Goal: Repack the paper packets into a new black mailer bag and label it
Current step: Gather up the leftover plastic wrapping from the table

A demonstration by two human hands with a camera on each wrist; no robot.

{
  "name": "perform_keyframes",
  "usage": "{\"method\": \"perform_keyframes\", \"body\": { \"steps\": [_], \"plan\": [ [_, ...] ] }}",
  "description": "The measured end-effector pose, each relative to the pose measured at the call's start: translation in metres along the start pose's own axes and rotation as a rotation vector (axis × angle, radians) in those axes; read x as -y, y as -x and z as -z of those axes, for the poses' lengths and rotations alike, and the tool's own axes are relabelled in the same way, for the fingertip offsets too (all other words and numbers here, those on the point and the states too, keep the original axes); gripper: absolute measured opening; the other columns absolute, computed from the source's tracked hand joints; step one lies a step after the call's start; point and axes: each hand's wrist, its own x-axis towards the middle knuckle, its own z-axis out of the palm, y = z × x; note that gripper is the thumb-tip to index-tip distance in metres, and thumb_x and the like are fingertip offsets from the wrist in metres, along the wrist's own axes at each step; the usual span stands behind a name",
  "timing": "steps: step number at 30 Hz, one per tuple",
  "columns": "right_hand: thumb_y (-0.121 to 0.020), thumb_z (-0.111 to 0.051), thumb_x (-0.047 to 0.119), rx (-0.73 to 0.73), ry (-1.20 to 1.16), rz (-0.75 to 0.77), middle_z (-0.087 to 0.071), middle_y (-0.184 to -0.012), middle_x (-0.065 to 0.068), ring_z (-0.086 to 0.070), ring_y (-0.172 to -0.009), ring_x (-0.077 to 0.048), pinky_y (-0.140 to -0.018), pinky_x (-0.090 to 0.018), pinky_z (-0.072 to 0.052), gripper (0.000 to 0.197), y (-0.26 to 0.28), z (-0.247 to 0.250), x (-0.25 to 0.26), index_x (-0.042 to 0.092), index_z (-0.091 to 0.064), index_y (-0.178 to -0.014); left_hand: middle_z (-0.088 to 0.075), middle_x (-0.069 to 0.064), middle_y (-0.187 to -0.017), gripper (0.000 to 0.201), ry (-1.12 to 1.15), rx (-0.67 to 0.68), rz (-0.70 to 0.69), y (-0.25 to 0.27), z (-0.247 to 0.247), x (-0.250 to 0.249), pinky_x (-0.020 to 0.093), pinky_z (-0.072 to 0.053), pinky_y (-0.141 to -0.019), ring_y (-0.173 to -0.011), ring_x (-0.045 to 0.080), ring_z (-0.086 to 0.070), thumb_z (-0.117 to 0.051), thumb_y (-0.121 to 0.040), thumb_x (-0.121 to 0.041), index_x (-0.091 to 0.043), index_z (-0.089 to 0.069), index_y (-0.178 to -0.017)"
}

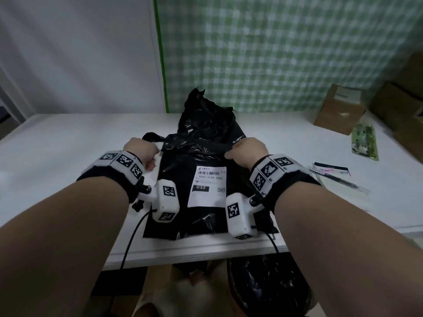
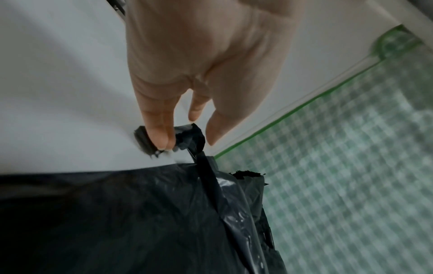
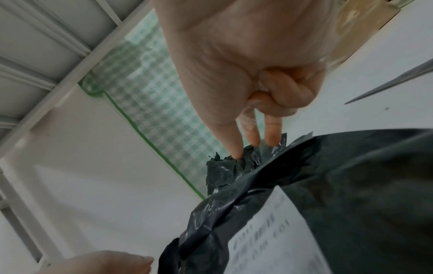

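Note:
A black mailer bag (image 1: 206,216) lies flat on the white table (image 1: 68,156), with a white shipping label (image 1: 207,186) stuck on its top face. A crumpled, torn black bag (image 1: 206,115) lies just behind it. My left hand (image 1: 142,149) is at the mailer's far left corner, its fingertips (image 2: 161,137) holding the bunched end of a thin black strip (image 2: 187,137) that runs across the mailer's far edge. At the far right corner, my right hand (image 1: 247,152) pinches the crinkled edge of the bag (image 3: 236,166) between thumb and two fingers. The bag's contents are hidden.
Cardboard boxes (image 1: 341,108) stand at the back right, beside a green packet (image 1: 364,143). A pen (image 1: 336,179) lies on flat paper items (image 1: 338,193) right of the mailer. A green checked cloth (image 1: 286,53) hangs behind. A black bin bag (image 1: 263,284) sits below the table's front edge.

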Motion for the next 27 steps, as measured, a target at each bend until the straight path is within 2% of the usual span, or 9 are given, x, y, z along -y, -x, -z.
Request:
{"method": "perform_keyframes", "body": {
  "steps": [4, 6, 9, 12, 16, 18, 21, 24, 27],
  "plan": [
    [-0.087, -0.056, 0.022, -0.034, -0.063, -0.047, -0.055, -0.076, -0.004, -0.050, -0.069, -0.021, -0.045, -0.022, -0.029, 0.015, -0.032, 0.008, 0.010, 0.007, -0.057, -0.085, -0.055, 0.012, -0.075, 0.019, 0.024, 0.071, 0.030, -0.018, -0.010, -0.019, 0.032, -0.048, -0.065, -0.063, 0.025, -0.055, -0.055, -0.089, -0.009, -0.006, -0.051, -0.071],
    [-0.090, -0.051, 0.019, -0.038, -0.097, -0.088, -0.047, -0.067, -0.003, -0.046, -0.061, -0.019, -0.045, -0.025, -0.028, 0.018, -0.051, 0.013, 0.015, 0.006, -0.052, -0.077, -0.061, 0.018, -0.090, 0.012, -0.012, 0.092, 0.025, -0.029, -0.015, -0.031, 0.036, -0.053, -0.081, -0.081, 0.031, -0.062, -0.057, -0.088, -0.010, -0.002, -0.055, -0.080],
    [-0.092, -0.048, 0.016, -0.048, -0.154, -0.125, -0.046, -0.067, -0.005, -0.049, -0.070, -0.022, -0.061, -0.026, -0.039, 0.028, -0.081, 0.014, 0.015, 0.009, -0.044, -0.065, -0.065, 0.022, -0.102, 0.021, -0.081, 0.126, -0.013, -0.047, -0.020, -0.049, 0.050, -0.050, -0.094, -0.096, 0.035, -0.064, -0.061, -0.084, -0.008, 0.007, -0.061, -0.099],
    [-0.094, -0.047, 0.017, 0.011, -0.276, -0.100, -0.045, -0.077, -0.004, -0.049, -0.083, -0.019, -0.079, -0.028, -0.050, 0.033, -0.107, 0.008, 0.008, 0.020, -0.036, -0.063, -0.066, 0.019, -0.108, 0.023, -0.120, 0.145, -0.041, -0.066, -0.029, -0.067, 0.044, -0.052, -0.092, -0.093, 0.032, -0.064, -0.060, -0.085, -0.011, 0.005, -0.062, -0.101],
    [-0.095, -0.048, 0.014, 0.083, -0.405, -0.076, -0.039, -0.072, 0.004, -0.043, -0.062, -0.006, -0.068, -0.020, -0.050, 0.034, -0.125, -0.001, 0.003, 0.022, -0.034, -0.065, -0.061, 0.008, -0.085, 0.019, -0.161, 0.260, -0.055, -0.069, -0.047, -0.092, 0.029, -0.048, -0.066, -0.069, 0.019, -0.056, -0.059, -0.090, -0.026, -0.007, -0.059, -0.093],
    [-0.096, -0.047, 0.012, 0.136, -0.388, -0.050, -0.039, -0.072, 0.004, -0.041, -0.061, -0.005, -0.071, -0.019, -0.051, 0.035, -0.129, -0.007, 0.004, 0.021, -0.033, -0.065, -0.065, 0.009, -0.089, 0.028, -0.184, 0.415, -0.024, -0.069, -0.057, -0.098, 0.034, -0.052, -0.075, -0.077, 0.022, -0.062, -0.056, -0.092, -0.031, -0.007, -0.060, -0.104],
    [-0.096, -0.045, 0.016, 0.209, -0.354, -0.020, -0.039, -0.068, 0.004, -0.039, -0.056, -0.005, -0.042, -0.010, -0.040, 0.033, -0.128, -0.010, 0.008, 0.021, -0.036, -0.065, -0.068, 0.009, -0.107, 0.035, -0.182, 0.542, -0.055, -0.067, -0.070, -0.103, 0.036, -0.054, -0.084, -0.099, 0.024, -0.065, -0.056, -0.090, -0.036, -0.011, -0.061, -0.114],
    [-0.089, -0.054, 0.013, 0.182, -0.474, 0.036, -0.047, -0.066, -0.003, -0.041, -0.050, -0.014, -0.042, -0.025, -0.034, 0.004, -0.118, -0.005, 0.019, 0.009, -0.056, -0.089, -0.070, 0.004, -0.103, 0.037, -0.111, 0.591, -0.127, -0.058, -0.079, -0.109, 0.028, -0.053, -0.065, -0.090, 0.016, -0.066, -0.059, -0.088, -0.039, -0.014, -0.062, -0.114],
    [-0.077, -0.060, 0.007, 0.116, -0.525, 0.100, -0.057, -0.082, -0.010, -0.051, -0.060, -0.020, -0.047, -0.026, -0.036, 0.042, -0.108, -0.003, 0.028, 0.006, -0.052, -0.119, -0.070, 0.004, -0.097, 0.030, -0.039, 0.669, -0.169, -0.043, -0.082, -0.115, 0.024, -0.058, -0.065, -0.083, 0.014, -0.068, -0.058, -0.089, -0.035, -0.013, -0.064, -0.108]
  ]
}}
